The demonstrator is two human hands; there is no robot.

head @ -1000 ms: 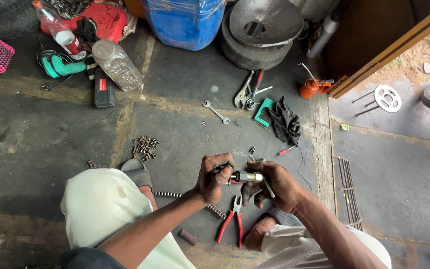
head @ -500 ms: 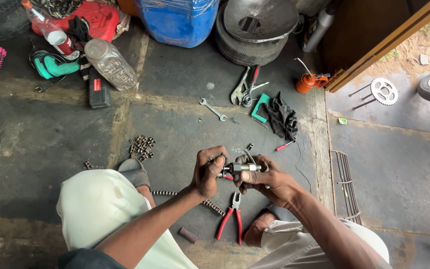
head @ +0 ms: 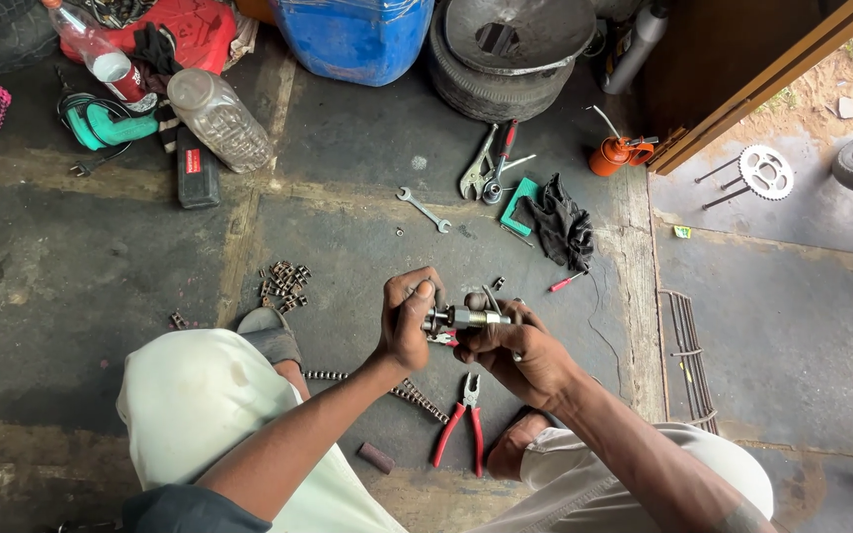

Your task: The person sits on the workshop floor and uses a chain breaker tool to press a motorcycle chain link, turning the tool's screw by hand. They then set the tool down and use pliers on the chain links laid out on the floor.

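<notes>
Head view: a person crouched on a stained concrete workshop floor [head: 71, 296] holds a short metal shaft [head: 466, 319] level between both hands, above the knees. The left hand [head: 409, 321] is closed around the shaft's left end, fingers curled over the top. The right hand [head: 520, 347] cups the other end from below and behind, its fingers wrapped about the silvery section. The shaft's long axis runs left to right across the body, nearly level, so each hand has one end and neither is nearer than the other. Something small and red shows just under the shaft; what it is cannot be told.

Directly below the hands, red-handled pliers [head: 461, 429] lie on the floor, jaws pointing up toward the shaft. A length of drive chain [head: 402, 390] runs beside them, and loose chain links [head: 283, 281] sit in a heap to the left. Farther off lie an open-ended spanner [head: 425, 209], a black rag [head: 563, 229], an orange oil can [head: 616, 155] and a clear plastic bottle [head: 217, 118]. A blue drum [head: 357, 38] stands at the top, and a sprocket [head: 765, 171] lies outside the doorway.

Against the frames half a second and a second before, both hands remain clamped on the shaft, and it lies much the same way. The floor clutter has not shifted.
</notes>
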